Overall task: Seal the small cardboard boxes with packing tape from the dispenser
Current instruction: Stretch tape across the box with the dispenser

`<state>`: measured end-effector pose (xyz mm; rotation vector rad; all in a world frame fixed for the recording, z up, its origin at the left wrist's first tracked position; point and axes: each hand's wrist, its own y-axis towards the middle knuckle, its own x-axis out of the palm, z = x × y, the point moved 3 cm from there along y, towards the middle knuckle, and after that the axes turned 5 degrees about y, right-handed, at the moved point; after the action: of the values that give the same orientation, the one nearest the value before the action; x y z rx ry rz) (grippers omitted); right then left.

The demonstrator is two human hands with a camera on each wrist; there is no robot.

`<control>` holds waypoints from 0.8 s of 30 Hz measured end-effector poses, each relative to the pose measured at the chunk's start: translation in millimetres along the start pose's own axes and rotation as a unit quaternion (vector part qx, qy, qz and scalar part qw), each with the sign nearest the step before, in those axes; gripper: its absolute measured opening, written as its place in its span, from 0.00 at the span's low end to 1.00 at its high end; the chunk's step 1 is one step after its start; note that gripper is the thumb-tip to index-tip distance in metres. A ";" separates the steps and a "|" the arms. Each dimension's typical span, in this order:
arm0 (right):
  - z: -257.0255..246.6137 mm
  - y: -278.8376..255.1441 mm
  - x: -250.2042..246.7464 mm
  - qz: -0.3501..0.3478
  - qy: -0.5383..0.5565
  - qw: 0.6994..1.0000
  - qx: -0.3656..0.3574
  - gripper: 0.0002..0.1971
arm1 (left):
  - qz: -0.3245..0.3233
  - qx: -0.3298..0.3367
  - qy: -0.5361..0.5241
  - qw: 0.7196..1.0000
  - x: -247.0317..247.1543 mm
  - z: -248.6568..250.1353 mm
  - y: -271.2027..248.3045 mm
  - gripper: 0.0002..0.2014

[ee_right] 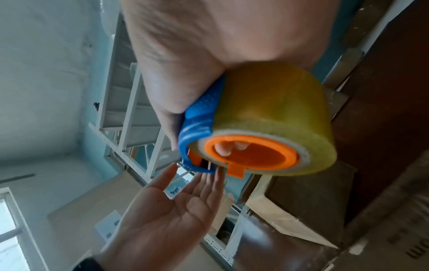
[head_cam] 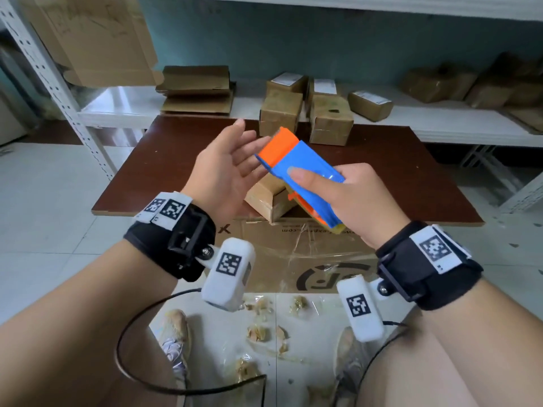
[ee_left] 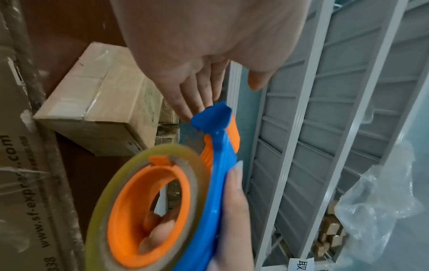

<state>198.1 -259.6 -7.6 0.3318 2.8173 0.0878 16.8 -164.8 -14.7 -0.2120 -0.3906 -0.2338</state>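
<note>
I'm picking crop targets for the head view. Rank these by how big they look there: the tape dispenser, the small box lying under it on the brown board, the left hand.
1. left hand and tape dispenser: they look about alike, and the right hand covers part of the dispenser, so I won't rank them.
2. small box: looks smallest, but mostly hidden behind the dispenser and farther from the camera.

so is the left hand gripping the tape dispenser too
No, the left hand is open with straight fingers beside the tape dispenser's orange end; only the right hand grips it.

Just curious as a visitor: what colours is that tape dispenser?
The tape dispenser is blue with orange parts, holding a yellowish clear roll; the head view shows it best.
</note>
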 end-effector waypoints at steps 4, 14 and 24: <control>-3.8 -6.2 -5.0 0.002 -0.091 0.996 -0.022 0.45 | -0.061 -0.063 0.027 0.996 4.6 -8.2 -3.3 0.09; 3.6 -12.0 -8.3 -0.041 -0.114 0.991 -0.056 0.47 | -0.085 -0.176 0.015 0.981 -4.4 -17.0 0.8 0.12; 9.0 -9.4 -10.9 -0.076 -0.148 0.983 -0.071 0.39 | -0.072 -0.251 0.069 0.963 -8.9 -24.3 5.3 0.21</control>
<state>209.0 -271.1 -13.9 0.0862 2.5143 0.1897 18.7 -164.2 -41.0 -0.6634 -0.2007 -0.4874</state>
